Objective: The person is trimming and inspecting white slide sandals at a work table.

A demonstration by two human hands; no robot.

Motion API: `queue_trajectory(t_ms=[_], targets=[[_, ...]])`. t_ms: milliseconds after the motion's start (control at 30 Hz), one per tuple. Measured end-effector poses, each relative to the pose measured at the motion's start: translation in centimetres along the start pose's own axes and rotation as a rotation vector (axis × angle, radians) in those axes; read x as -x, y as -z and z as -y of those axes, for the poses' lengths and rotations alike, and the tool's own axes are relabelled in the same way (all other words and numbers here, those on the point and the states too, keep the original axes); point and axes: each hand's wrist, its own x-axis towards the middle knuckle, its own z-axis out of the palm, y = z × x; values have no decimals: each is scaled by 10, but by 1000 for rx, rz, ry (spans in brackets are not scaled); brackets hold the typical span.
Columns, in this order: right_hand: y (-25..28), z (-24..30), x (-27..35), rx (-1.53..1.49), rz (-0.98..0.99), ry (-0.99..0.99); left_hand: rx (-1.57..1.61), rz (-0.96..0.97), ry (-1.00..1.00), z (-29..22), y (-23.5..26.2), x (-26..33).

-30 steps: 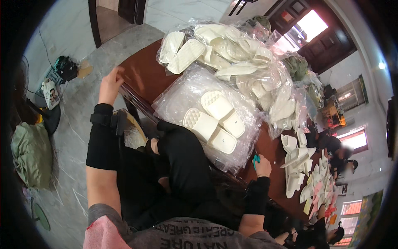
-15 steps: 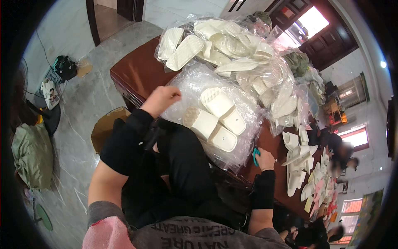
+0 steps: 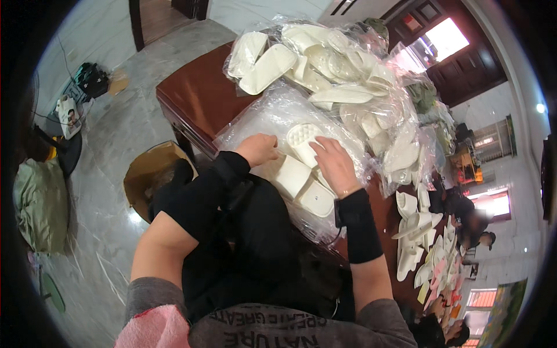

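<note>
Two off-white slide slippers lie side by side on a stack of clear plastic bags (image 3: 246,124). My left hand (image 3: 259,150) is at the textured end of the nearer slipper (image 3: 292,175), partly covering it. Its fingers are drawn together; whether they pinch the slipper or something small does not show. Over the farther slipper (image 3: 302,141) reaches my right hand (image 3: 336,165), fingers slightly apart and fingertips at its upper. That hand hides much of this slipper's strap.
Plastic-wrapped white slippers (image 3: 325,64) are heaped on the far side of the brown table (image 3: 194,75). Loose slippers (image 3: 415,226) lie along its right part, with people (image 3: 473,223) beyond. An open cardboard box (image 3: 136,177) stands on the floor by my left arm.
My right hand has left the teal-handled tool at the table's near right and moved up-left over the farther slipper. My left hand has shifted right to the nearer slipper's textured end.
</note>
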Motion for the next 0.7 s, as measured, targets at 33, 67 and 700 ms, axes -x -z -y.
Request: queue_trajectory(t_ms=[33,67,700], targets=[[-9,1,-13,42,-1,89,6,2,4,1,-1,1],[-14,-5,-20,45,-1,95,8,-4,4,-2,-1,-2],[120,-63,131,-495,-369,-1015,393,124,59,3,8,-6]])
